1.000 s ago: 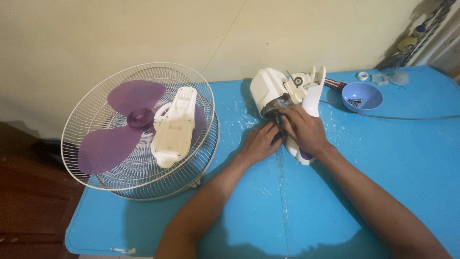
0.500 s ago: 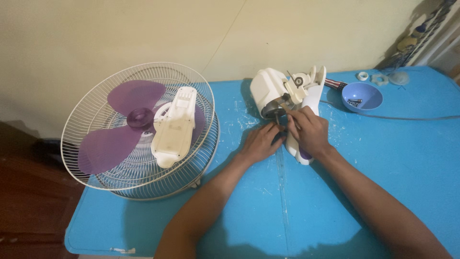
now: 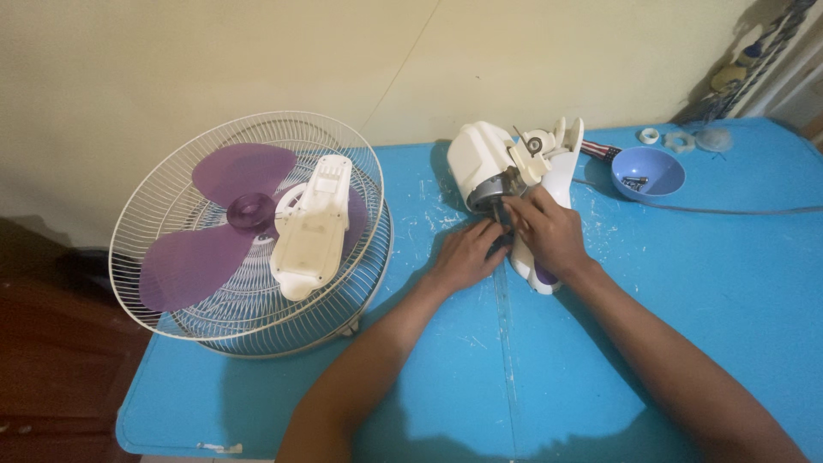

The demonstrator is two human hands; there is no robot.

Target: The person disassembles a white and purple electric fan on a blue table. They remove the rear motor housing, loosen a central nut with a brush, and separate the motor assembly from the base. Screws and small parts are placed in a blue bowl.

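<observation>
Hands first, since there's only the one head view: both sit on the fan motor unit (image 3: 501, 171), which lies on its side toward the far middle of the blue tabletop (image 3: 686, 283). The left hand (image 3: 464, 255) rests with fingers curled against the near side of the metal motor part, and the right hand (image 3: 549, 233) has its fingertips pinched around something small right at the motor's front. Can't tell what exactly, it's hidden under the fingers.

Progress-wise, the fan looks well taken apart already. The wire grille (image 3: 249, 231) is off and lying on the left, with the purple blade (image 3: 227, 227) sitting in it and a white plastic cover (image 3: 310, 227) laid on top. The motor itself looks like the bit left to deal with.

Count: one motor unit, one blade, one white cover, what looks like two grille halves stacked, one blue bowl (image 3: 648, 171) far right holding a few screws, and three small plastic rings or nuts (image 3: 681, 140) just beyond it. A cord (image 3: 737, 210) runs off to the right.
</observation>
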